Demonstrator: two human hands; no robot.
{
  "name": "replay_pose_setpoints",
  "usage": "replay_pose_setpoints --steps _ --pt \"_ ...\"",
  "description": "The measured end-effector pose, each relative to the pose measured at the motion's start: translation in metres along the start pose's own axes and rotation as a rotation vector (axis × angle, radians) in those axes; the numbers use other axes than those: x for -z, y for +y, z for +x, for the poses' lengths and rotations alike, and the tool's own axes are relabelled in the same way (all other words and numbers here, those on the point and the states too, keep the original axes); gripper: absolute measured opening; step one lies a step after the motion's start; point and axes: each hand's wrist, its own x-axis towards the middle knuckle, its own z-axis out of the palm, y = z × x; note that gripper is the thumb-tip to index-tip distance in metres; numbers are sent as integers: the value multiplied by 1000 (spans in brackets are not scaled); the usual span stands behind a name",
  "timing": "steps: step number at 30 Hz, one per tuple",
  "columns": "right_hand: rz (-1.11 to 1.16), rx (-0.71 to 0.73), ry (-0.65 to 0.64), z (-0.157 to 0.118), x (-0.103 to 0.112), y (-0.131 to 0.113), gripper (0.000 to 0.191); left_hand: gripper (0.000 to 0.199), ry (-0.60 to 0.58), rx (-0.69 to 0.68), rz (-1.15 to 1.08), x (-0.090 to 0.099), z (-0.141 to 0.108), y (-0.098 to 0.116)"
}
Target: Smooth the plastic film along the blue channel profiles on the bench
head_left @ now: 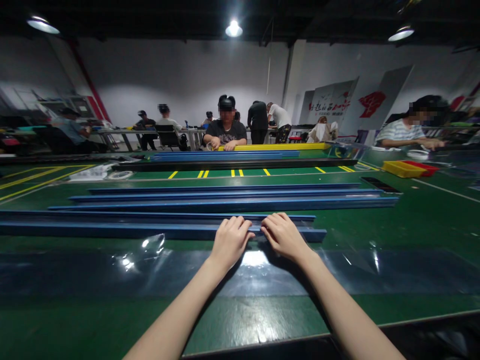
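A long blue U-shaped channel (112, 232) lies across the green table, running out of view at the left. My left hand (230, 243) is closed over it toward its right end, fingers curled across the open trough. Close by on the right, my right hand (285, 236) grips the same channel, its fingers bent over the far side. The fingertips are partly hidden, so I cannot tell whether something small is pinched there. Nearer to me, a wide clear plastic strip (93, 275) stretches flat beneath my wrists, shining under the lamp.
Beyond lie several more blue channels (225, 204), a black rail (240, 164) and a yellow rail (277, 147). A phone (380, 185) and a yellow tray (403, 169) sit at the right. Across the table a person (227, 132) works with both hands.
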Motion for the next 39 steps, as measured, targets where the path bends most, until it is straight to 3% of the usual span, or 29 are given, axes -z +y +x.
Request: replay_pose_setpoints --steps 7,11,23,31,39 --pt "-89 -48 40 -1 -2 4 21 22 180 -70 53 -5 2 -2" --pt "-193 -171 63 -2 -1 11 19 26 257 -84 69 -11 2 -6" --pt "-258 -502 107 -12 -12 46 22 19 155 -15 85 -13 6 -9" --pt "-361 -683 207 -24 -9 60 24 23 49 51 82 -12 6 -11" --pt "-258 -593 241 -14 -4 45 25 30 -36 132 -36 -16 5 -8"
